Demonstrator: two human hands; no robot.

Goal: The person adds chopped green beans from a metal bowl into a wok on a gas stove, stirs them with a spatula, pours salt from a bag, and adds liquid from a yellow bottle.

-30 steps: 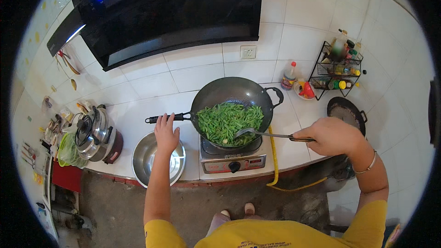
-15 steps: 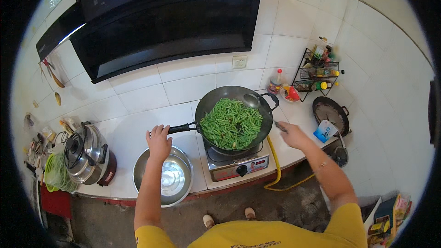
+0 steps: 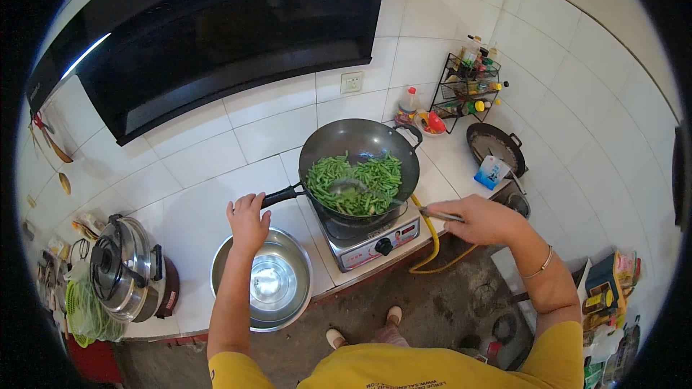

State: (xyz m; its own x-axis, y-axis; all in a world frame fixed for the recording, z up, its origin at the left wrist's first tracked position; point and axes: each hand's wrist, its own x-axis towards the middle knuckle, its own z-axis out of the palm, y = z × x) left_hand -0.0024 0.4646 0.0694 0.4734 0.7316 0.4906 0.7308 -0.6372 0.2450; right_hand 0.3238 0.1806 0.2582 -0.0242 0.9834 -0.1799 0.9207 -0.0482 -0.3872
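A dark wok full of cut green beans sits on a portable gas stove. My left hand is closed on the end of the wok's long black handle. In my right hand is the handle of a metal ladle. Its rounded head lies among the beans near the middle of the wok, blurred and partly covered by them. Below my left forearm stands a wide steel basin with a shiny bottom.
A lidded steel pot and a green basket stand at the left. Beyond the wok are a sauce bottle and a black spice rack. A dark pan and a blue-white packet lie right. A yellow hose hangs by the stove.
My right hand has brought the ladle head from the wok's far right down into the beans. The beans have shifted, baring more of the wok's far side. The view has turned slightly.
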